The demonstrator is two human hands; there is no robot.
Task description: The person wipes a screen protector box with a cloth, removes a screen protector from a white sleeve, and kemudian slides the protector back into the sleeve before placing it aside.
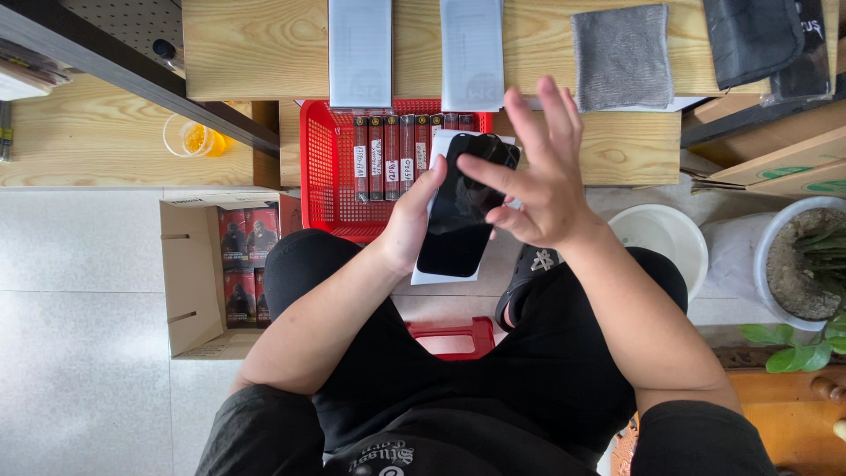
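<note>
Holding the black phone (460,207) over our lap in the left hand (411,222), right hand (539,176) spread wide, fingertips touching its top; we judge one-sided grip could slip, dropping it floorward.

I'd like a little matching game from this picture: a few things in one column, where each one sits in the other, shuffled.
Things:
1. black phone
2. grey cloth
3. plastic cup
4. red basket

Places:
A. on the upper wooden bench, right of two white sheets
B. held in the left hand
C. on the lower wooden shelf at left
D. in front of the knees, filled with small boxes

Pairs: 1-B, 2-A, 3-C, 4-D
</note>
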